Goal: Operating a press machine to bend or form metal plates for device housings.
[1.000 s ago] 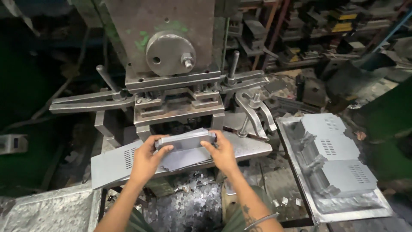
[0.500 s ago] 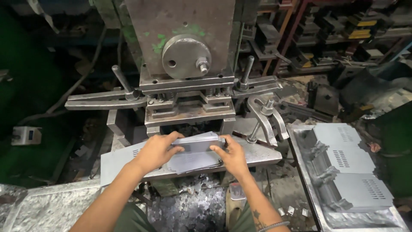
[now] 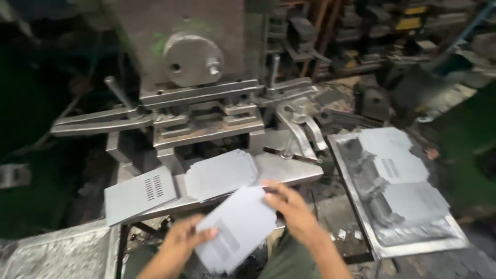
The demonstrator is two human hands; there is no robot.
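Both hands were on one grey vented sheet-metal blank point(image 3: 235, 235), held low in front of the press point(image 3: 201, 103). The left hand point(image 3: 181, 240) gripped its lower-left edge; the right hand point(image 3: 292, 206) pinched the upper-right corner. The blank was tilted, clear of the die, just below the stack of blanks point(image 3: 219, 173) on the press bed point(image 3: 289, 170).

Risks as I read them:
- Bare skin on sheared edges, so a cut if the sheet slipped.
- The stack looked fanned and overhanging; a nudge could have tipped it.
- The frame was blurred, so I couldn't judge grip firmness.
- Finished parts sat well apart in the tray point(image 3: 356, 217) on the right.
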